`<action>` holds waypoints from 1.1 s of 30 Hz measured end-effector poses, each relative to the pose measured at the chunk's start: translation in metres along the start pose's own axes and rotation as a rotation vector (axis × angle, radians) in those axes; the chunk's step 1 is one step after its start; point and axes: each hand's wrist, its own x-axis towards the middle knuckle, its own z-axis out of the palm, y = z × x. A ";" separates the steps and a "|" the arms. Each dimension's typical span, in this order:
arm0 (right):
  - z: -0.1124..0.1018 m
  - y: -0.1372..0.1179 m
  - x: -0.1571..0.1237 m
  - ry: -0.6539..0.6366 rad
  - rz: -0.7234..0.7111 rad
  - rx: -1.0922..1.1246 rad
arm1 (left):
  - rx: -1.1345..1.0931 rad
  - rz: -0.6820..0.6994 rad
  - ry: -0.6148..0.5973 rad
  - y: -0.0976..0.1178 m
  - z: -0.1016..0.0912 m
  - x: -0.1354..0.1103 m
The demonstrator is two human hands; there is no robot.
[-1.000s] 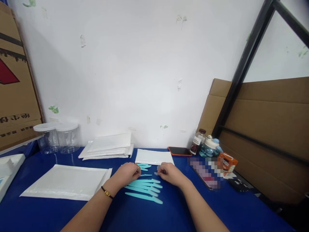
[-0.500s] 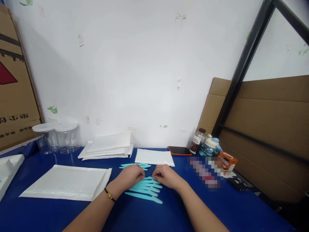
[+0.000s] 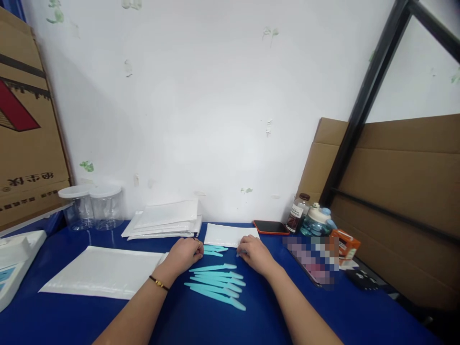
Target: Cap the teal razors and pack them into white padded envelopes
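Note:
Several turquoise eyebrow razors [image 3: 219, 282] lie side by side on the blue tabletop, their handles pointing left. Behind them is a smaller group of turquoise razors [image 3: 215, 249], partly covered by my left hand [image 3: 185, 255]. That hand is closed, fingertips together, at the left of the smaller group; whatever it may hold is hidden. My right hand [image 3: 256, 255] is closed too, just in front of a white padded envelope [image 3: 230, 235]. A tiny pale bit shows at its fingertips, too small to name.
A large white padded envelope [image 3: 104, 273] lies at left, with a stack of envelopes [image 3: 165, 220] behind. Clear jars [image 3: 108, 208] stand by the wall. At right are a phone [image 3: 271, 227], a brown-capped bottle [image 3: 298, 213], a blue bottle [image 3: 316, 223] and an orange box [image 3: 343, 247].
My hands have moved apart, off the front row of razors: the left one to the left, the right one to the right. The upper razors of that row are now uncovered. The view has shifted slightly.

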 end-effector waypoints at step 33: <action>0.013 -0.014 -0.002 -0.010 0.072 0.430 | -0.200 0.008 -0.023 0.009 0.015 0.006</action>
